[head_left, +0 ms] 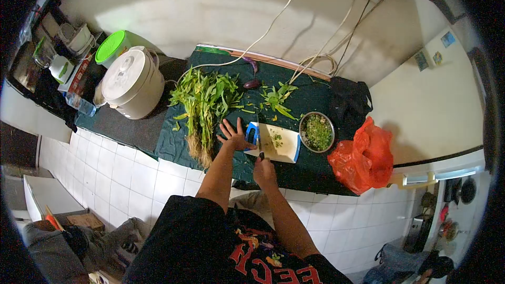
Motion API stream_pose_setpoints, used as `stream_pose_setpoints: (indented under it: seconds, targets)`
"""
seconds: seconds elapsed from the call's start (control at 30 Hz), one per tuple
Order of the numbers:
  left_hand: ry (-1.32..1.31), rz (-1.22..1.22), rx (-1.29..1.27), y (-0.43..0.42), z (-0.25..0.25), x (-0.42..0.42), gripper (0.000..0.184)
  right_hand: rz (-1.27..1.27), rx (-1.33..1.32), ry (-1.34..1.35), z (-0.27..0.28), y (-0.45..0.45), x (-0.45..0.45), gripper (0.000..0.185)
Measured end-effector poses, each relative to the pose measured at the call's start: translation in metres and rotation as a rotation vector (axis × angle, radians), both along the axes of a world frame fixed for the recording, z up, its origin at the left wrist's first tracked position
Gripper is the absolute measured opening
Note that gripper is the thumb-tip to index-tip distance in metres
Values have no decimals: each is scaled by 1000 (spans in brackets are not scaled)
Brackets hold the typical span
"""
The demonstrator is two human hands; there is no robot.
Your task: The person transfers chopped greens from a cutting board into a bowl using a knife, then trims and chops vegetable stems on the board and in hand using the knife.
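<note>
My right hand (265, 172) is wrapped round the handle of a kitchen knife (258, 135), whose blade points away from me across the left part of the cutting board. My left hand (234, 137) lies with fingers spread at the board's left end, beside its blue handle. The white cutting board (286, 151) has blue ends and bears a small scatter of chopped greens (275, 138). To its right stands a metal bowl (332, 135) filled with chopped greens. A large bunch of leafy greens (208, 97), roots toward me, lies left of my left hand.
Loose leaves (279, 97) and purple eggplants (251, 83) lie behind the board. A red plastic bag (363, 158) and a black bag (348, 100) sit at the right. A white rice cooker (134, 84) stands left. Cables hang down the wall. A person's leg (113, 236) shows lower left.
</note>
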State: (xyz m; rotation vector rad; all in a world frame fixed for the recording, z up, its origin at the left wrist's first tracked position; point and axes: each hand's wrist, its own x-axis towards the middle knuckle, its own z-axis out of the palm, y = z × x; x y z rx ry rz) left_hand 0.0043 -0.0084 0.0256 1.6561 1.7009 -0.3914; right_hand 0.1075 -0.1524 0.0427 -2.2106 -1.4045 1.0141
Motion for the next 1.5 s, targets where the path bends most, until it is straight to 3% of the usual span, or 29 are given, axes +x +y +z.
stream_pose_setpoints:
  seconds: [0.07, 0.2, 0.37, 0.5, 0.6, 0.67, 0.73, 0.83, 0.97, 1.07, 1.1, 1.17, 1.23, 1.3, 1.4, 1.5]
  targets:
    - [-6, 9, 8, 1, 0, -1, 149, -192, -107, -32, -1, -6, -13, 45]
    - [-59, 12, 9, 2, -6, -7, 144, -84, -3, -197, -13, -14, -15, 46]
    - [-112, 71, 6, 3, -17, -9, 135, -116, -7, -25, 7, -5, -11, 44]
    - [-173, 60, 87, -2, -43, -14, 132, -149, -23, -108, -22, -26, -18, 41]
    - [-215, 62, 98, 1, -34, -16, 135, -20, 166, -217, -20, -27, -12, 40]
    - [-209, 60, 134, -2, -36, -16, 137, -80, -57, -210, -3, -24, -5, 40]
    - [-191, 65, 150, -3, -30, -13, 137, 111, 83, -305, 1, -33, 7, 41]
    - [-175, 71, 160, -6, -28, -12, 136, -166, -33, -448, 4, -36, 10, 39]
    - [-175, 84, 122, -6, -20, -13, 130, -180, -10, -349, 9, -32, 30, 42]
    - [-143, 91, 244, -7, -47, -11, 131, -129, 59, -470, 14, -30, 36, 40]
    - [-225, 103, 216, -14, -15, -15, 106, -86, 79, -478, 22, -30, 32, 39]
    - [-249, 130, 307, -19, -33, -15, 99, -23, 140, -608, 33, -37, 14, 39]
    - [-305, 187, 500, -22, -52, -18, 83, -20, 88, -553, 25, -40, 2, 39]
    - [-287, 168, 550, -27, -64, -24, 81, -16, 122, -496, 0, -48, -1, 39]
    - [-210, 149, 576, -35, -41, -25, 77, -102, 56, -331, -7, -56, 2, 39]
    - [-137, 262, 531, -39, -6, -16, 68, -178, 13, -363, -5, -56, 11, 39]
